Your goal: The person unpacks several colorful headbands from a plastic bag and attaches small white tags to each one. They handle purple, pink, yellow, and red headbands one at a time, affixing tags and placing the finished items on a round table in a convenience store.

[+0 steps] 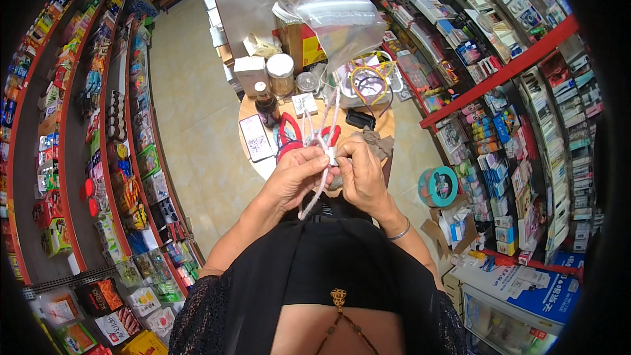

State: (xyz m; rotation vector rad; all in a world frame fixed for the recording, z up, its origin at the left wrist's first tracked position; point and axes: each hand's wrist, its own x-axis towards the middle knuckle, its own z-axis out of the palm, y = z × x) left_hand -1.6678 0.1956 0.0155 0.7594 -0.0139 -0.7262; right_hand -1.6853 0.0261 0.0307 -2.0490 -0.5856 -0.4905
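Observation:
Both hands meet over the near edge of a small round wooden table. Pinched between the thumb and fingers of my left hand are pale, fuzzy pipe cleaners; one end hangs down toward me and others stick up beyond the fingers. My right hand, its fingers closed, grips the same bundle from the other side. At the pinch point a small white piece shows; its kind is unclear. Just beyond my left hand, red loops lie partly hidden on the table.
On the table are a phone, a dark bottle, a lidded jar, a black case and a plastic basket with headbands. A clear plastic bag stands behind. Stocked shelves line both sides; a teal-rimmed tub sits right.

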